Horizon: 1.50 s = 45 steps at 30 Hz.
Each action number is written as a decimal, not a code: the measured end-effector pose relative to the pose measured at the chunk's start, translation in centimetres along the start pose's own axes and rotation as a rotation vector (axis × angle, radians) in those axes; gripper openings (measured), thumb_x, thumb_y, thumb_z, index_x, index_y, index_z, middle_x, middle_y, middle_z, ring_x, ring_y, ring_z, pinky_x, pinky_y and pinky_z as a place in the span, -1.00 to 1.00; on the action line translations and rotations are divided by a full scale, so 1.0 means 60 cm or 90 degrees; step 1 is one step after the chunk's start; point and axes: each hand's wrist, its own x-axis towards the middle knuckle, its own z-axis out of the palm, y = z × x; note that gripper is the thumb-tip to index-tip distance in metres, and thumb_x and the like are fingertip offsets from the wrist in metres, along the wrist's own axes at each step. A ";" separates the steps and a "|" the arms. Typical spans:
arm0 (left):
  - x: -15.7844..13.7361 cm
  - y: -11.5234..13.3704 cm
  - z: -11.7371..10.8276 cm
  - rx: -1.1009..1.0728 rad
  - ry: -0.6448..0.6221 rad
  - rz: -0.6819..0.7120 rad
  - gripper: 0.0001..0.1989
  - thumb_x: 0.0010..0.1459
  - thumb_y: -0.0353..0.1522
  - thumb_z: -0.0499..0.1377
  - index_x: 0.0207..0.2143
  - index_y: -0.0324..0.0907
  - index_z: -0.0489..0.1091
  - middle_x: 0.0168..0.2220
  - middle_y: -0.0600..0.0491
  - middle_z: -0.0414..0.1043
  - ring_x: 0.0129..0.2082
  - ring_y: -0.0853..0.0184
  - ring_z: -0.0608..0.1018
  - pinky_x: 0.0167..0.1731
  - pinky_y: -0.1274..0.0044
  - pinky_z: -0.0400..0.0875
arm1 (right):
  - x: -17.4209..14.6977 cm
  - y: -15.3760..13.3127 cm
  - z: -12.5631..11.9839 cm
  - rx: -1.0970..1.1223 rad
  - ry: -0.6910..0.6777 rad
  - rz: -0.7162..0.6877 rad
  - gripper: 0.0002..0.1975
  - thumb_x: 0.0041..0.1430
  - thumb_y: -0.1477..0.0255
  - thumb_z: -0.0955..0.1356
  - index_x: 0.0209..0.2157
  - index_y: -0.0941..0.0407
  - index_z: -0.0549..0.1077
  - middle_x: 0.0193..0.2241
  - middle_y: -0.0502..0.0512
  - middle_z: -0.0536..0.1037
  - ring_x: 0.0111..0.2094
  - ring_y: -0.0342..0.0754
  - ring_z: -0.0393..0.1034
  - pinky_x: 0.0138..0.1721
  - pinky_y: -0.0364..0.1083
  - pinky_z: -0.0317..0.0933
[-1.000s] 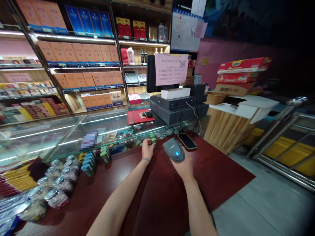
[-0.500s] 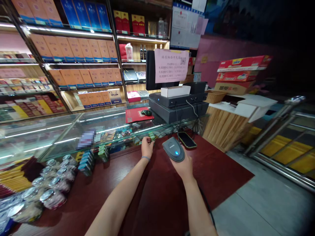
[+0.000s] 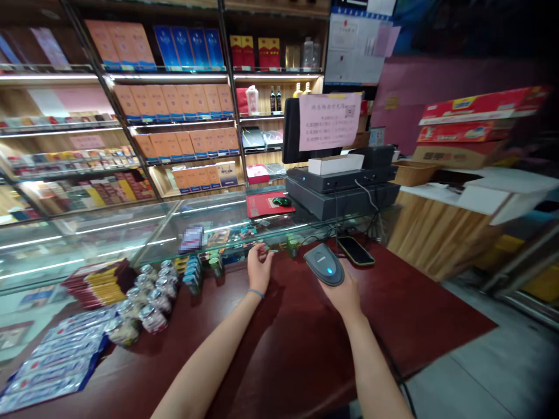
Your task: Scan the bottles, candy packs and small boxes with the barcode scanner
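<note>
In the head view my right hand point(image 3: 345, 291) is wrapped round the grip of a dark grey barcode scanner point(image 3: 324, 265) with a lit blue light. Its cable trails down along my forearm. My left hand point(image 3: 259, 269) is above the dark red counter, thumb and fingers apart, nothing visible in it. Just right of it, a small green can point(image 3: 292, 244) stands at the counter's back edge. To its left are more small green cans point(image 3: 215, 265) and a row of small blue cans point(image 3: 192, 273). A phone point(image 3: 357, 251) lies behind the scanner.
Lidded jars point(image 3: 152, 317), blue-white packets point(image 3: 61, 355) and yellow-red packets point(image 3: 105, 285) cover the counter's left. Behind are a glass display case point(image 3: 209, 203), a mouse point(image 3: 282, 201), a monitor point(image 3: 292, 131) and a black cash drawer point(image 3: 340, 198). Red boxes point(image 3: 476, 116) are stacked at right.
My left hand has come off the green can at the back edge and moved left, fingers opening. My right hand still holds the scanner. The view has turned left.
</note>
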 end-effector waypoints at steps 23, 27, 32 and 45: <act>-0.004 -0.044 -0.278 0.290 0.030 0.058 -0.31 0.18 -0.41 0.19 0.35 -0.08 0.10 0.32 -0.13 0.16 0.34 0.11 0.21 0.33 0.21 0.09 | -0.005 -0.139 0.094 0.113 -0.236 -0.175 -0.74 0.02 0.25 0.39 -0.24 0.03 0.40 -0.49 0.09 0.63 -0.45 0.15 0.59 -0.45 -0.08 0.33; -0.005 -0.051 -0.275 0.309 0.000 -0.003 -0.26 0.16 -0.41 0.21 0.36 -0.08 0.06 0.37 -0.16 0.00 0.39 0.05 0.08 0.32 0.18 0.08 | 0.003 -0.149 0.111 0.104 -0.236 -0.181 -0.71 0.01 0.24 0.38 -0.21 0.04 0.39 -0.47 0.12 0.64 -0.43 0.16 0.60 -0.43 -0.08 0.34; -0.005 -0.056 -0.277 0.275 0.002 0.004 -0.35 0.14 -0.45 0.19 0.29 -0.10 0.18 0.28 -0.17 0.17 0.33 0.06 0.20 0.30 0.15 0.12 | -0.015 -0.143 0.121 0.110 -0.254 -0.187 -0.70 0.04 0.26 0.37 -0.17 0.05 0.39 -0.47 0.09 0.64 -0.42 0.13 0.60 -0.43 -0.10 0.31; -0.004 -0.039 -0.276 0.120 0.037 -0.027 -0.63 0.19 -0.35 0.20 0.06 -0.13 0.34 -0.01 -0.07 0.41 -0.01 0.24 0.47 0.06 0.35 0.35 | -0.034 -0.129 0.115 0.075 -0.256 -0.239 -0.65 0.01 0.35 0.35 -0.11 0.06 0.39 -0.49 0.07 0.62 -0.46 0.14 0.58 -0.46 -0.09 0.26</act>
